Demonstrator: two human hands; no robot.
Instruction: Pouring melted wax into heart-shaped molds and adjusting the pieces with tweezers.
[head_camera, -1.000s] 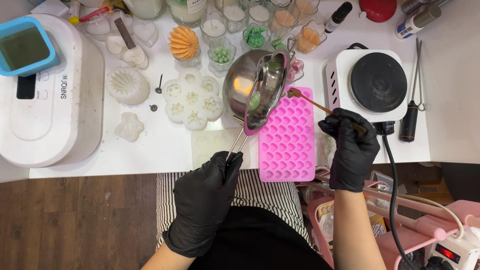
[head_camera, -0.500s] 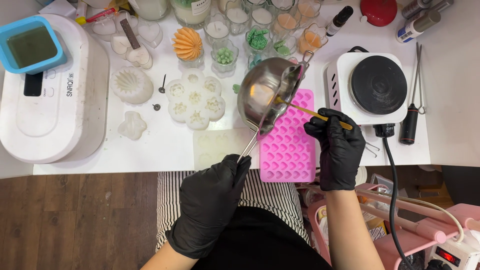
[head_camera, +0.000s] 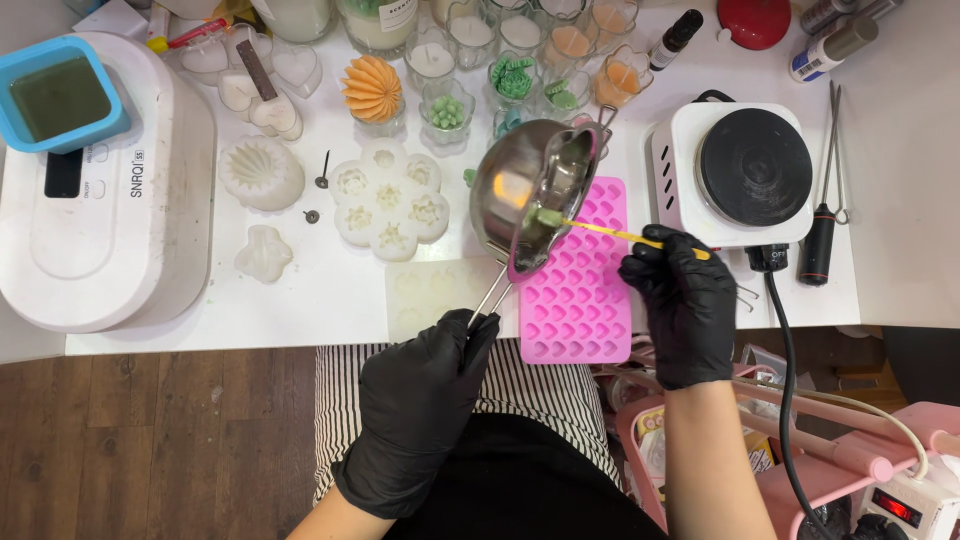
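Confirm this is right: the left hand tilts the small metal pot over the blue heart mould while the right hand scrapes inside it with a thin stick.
Not quite: the head view shows the heart mould is pink, not blue. The rest stands: the left hand tilts the small metal pot over it while the right hand works a thin stick inside.

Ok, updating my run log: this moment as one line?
left hand: holds tilted steel pot | right hand: stick into pot | below: pink heart mold

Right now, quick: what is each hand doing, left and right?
Left hand: closed on the handle of the tilted metal pouring pot.
Right hand: closed on a thin yellow stick reaching into the pot.
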